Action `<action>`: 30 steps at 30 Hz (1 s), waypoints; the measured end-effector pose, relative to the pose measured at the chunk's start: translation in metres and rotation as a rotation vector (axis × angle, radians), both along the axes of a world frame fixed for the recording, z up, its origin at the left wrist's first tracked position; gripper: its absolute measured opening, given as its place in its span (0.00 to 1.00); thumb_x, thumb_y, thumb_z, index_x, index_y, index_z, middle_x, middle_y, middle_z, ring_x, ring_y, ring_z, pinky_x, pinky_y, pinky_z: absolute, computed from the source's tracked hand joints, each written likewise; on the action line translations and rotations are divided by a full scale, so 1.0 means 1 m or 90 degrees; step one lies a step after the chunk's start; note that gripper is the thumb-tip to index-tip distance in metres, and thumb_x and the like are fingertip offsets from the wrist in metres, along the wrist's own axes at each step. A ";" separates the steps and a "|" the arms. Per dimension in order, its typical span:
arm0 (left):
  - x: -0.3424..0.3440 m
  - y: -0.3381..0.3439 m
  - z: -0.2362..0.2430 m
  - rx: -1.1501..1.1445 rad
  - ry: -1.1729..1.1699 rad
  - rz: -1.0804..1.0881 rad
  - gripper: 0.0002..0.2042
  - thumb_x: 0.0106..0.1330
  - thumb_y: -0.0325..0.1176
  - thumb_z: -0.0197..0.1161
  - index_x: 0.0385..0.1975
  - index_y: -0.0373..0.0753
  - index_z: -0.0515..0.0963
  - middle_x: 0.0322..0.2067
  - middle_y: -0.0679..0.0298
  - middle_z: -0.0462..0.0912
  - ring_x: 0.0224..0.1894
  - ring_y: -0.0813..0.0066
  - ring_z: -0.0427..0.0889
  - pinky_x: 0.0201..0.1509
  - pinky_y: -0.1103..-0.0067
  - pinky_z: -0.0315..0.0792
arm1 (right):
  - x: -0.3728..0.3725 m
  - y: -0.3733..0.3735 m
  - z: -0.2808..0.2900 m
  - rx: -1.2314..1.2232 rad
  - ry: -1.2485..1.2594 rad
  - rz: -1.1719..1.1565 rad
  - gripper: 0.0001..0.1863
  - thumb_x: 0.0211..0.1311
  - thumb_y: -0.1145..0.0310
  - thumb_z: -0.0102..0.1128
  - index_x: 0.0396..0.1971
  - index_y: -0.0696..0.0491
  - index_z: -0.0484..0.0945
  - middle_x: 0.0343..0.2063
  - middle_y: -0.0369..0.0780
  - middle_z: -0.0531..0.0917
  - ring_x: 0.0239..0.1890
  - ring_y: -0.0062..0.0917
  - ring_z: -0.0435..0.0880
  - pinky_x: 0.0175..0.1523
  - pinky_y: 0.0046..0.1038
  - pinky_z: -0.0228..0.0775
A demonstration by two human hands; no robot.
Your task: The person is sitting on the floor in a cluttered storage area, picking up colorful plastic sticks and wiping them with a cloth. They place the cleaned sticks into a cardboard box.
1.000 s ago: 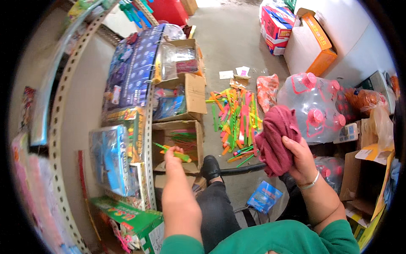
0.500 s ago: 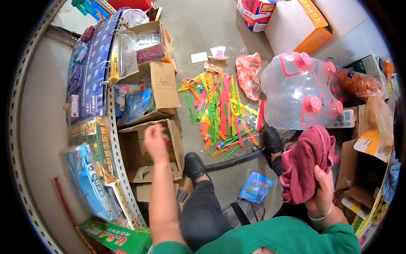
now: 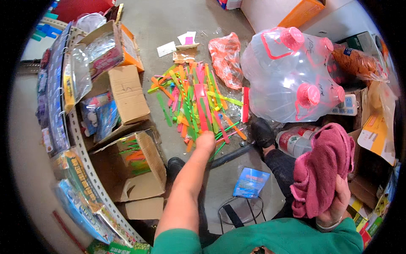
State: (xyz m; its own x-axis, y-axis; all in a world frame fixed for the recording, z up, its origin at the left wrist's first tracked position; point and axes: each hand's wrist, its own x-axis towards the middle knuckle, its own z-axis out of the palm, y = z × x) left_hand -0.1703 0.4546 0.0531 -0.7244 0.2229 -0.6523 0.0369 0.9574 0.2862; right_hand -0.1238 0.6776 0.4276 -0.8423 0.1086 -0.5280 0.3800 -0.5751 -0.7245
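Observation:
My left hand [image 3: 206, 140] reaches down to the near side of a loose pile of flat plastic toy blades and thin sticks [image 3: 182, 111] in pink, green, orange and yellow on the floor. A long red blade [image 3: 201, 106] lies just beyond the hand; the fingers are hidden, so any hold does not show. My right hand [image 3: 338, 202] grips a folded maroon towel [image 3: 323, 169] at the right, above my knee. To the left, an opened cardboard box [image 3: 146, 180] has similar coloured pieces [image 3: 136, 155] inside.
Large clear bottles [image 3: 275, 76] with pink caps stand right of the pile, beside a crumpled orange-red plastic bag [image 3: 225, 59]. A black hose [image 3: 230, 157] crosses the floor near my feet. A blue packet [image 3: 251, 183] lies before me. Shelving with packaged toys [image 3: 80, 178] lines the left.
My left hand has moved from over the cardboard box rightward to the pile. The towel stays in my right hand, and the view has shifted, with the box interior now more visible.

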 end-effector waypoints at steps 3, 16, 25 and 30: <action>0.010 0.017 -0.012 0.006 0.087 0.040 0.11 0.48 0.34 0.57 0.29 0.35 0.71 0.34 0.55 0.74 0.36 0.59 0.76 0.37 0.68 0.72 | -0.005 -0.002 0.004 0.032 -0.030 -0.007 0.30 0.54 0.69 0.47 0.57 0.55 0.49 0.54 0.47 0.61 0.56 0.39 0.63 0.59 0.41 0.55; -0.002 -0.008 0.009 0.116 -0.060 -0.009 0.12 0.46 0.35 0.56 0.31 0.39 0.72 0.28 0.54 0.77 0.32 0.57 0.77 0.36 0.66 0.70 | -0.009 0.001 -0.002 -0.019 -0.069 -0.012 0.36 0.47 0.69 0.55 0.56 0.56 0.50 0.52 0.48 0.64 0.52 0.39 0.67 0.56 0.42 0.60; 0.059 0.030 -0.044 0.125 0.045 0.108 0.06 0.54 0.29 0.46 0.27 0.38 0.70 0.27 0.53 0.75 0.30 0.56 0.77 0.33 0.67 0.72 | -0.004 -0.010 0.001 0.036 -0.097 -0.081 0.38 0.44 0.71 0.58 0.56 0.56 0.49 0.51 0.49 0.65 0.50 0.39 0.69 0.54 0.41 0.63; 0.050 0.022 -0.036 0.132 0.018 0.002 0.08 0.50 0.30 0.52 0.30 0.39 0.71 0.30 0.51 0.74 0.33 0.55 0.76 0.35 0.67 0.71 | -0.008 -0.010 0.000 0.009 -0.095 -0.040 0.38 0.45 0.71 0.57 0.56 0.57 0.49 0.51 0.49 0.65 0.50 0.39 0.69 0.54 0.41 0.63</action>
